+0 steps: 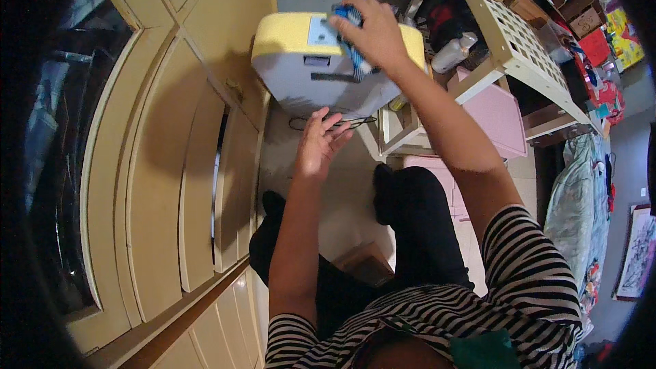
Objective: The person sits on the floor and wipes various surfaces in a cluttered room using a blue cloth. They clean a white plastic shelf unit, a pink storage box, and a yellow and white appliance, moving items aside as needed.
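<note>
Under the right hand [372, 31], a blue-striped cloth [350, 34] covers the yellow-topped grey box [307, 68].

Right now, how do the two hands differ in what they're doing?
The right hand is raised onto the top of the yellow-and-grey box, its grip closed on a blue striped cloth; the left hand is lower, in front of the box, holding nothing. The right hand's fingers curl; the left hand's are spread open. Both arms are bare.
</note>
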A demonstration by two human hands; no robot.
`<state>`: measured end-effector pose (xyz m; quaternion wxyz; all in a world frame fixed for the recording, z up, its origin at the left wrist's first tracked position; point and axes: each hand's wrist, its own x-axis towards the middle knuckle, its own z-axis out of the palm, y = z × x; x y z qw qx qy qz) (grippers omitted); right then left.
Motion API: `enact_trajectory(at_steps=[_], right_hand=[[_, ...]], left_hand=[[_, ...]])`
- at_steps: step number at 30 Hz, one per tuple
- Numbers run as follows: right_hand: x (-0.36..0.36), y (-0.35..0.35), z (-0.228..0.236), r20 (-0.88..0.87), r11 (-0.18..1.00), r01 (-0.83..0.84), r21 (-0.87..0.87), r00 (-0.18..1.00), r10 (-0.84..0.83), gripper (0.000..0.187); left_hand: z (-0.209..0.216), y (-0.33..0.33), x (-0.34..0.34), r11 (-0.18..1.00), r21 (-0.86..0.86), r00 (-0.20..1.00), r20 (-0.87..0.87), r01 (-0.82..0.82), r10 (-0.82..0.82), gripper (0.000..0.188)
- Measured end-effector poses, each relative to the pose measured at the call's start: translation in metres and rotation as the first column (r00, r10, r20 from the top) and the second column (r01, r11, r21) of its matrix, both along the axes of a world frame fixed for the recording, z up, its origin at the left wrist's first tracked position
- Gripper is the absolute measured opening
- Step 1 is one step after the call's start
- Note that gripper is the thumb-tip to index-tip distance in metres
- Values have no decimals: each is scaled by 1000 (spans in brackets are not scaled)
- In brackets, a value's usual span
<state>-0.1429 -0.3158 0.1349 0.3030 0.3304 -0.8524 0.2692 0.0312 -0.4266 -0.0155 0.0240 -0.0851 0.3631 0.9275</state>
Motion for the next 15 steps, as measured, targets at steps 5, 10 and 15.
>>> enact_trajectory(at_steps=[5, 10, 15], right_hand=[[75, 1, -11, -17, 999, -39, 28, 999, 40, 40], [144, 10, -17, 112, 992, -119, 51, 987, 113, 37], [189, 14, -36, 163, 977, -205, 59, 968, 193, 42]], left_hand=[[3, 13, 8, 918, 370, 987, 118, -143, 107, 71], [1, 22, 33, 932, 317, 966, -130, -174, 225, 65], [3, 32, 66, 867, 462, 951, -135, -187, 278, 61]])
